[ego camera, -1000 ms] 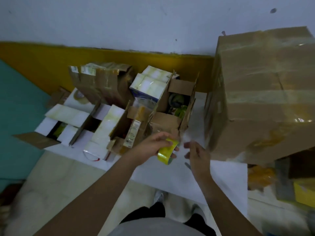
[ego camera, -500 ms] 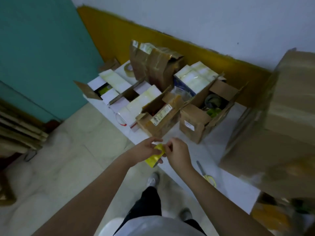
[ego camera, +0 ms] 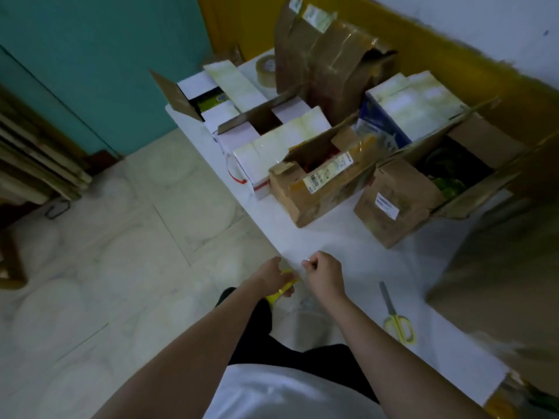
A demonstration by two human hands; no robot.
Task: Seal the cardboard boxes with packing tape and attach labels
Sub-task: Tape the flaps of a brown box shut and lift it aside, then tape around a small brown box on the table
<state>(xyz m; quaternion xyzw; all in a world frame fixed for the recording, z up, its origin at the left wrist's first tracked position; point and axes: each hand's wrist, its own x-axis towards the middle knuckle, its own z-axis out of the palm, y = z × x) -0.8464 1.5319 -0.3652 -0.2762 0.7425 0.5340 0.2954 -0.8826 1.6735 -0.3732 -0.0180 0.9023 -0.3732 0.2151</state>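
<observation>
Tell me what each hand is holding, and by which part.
Left hand grips the yellow tape roll around its rim. Right hand pinches something small, apparently the tape's loose end.

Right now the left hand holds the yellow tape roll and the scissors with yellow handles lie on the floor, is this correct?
Not quite. The head view shows the scissors lying on the white table, to the right of the hands, not on the floor. The left hand does hold the yellow tape roll.

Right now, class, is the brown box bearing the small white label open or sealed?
Open. The brown box has its flaps spread and dark and green contents visible inside.
</observation>
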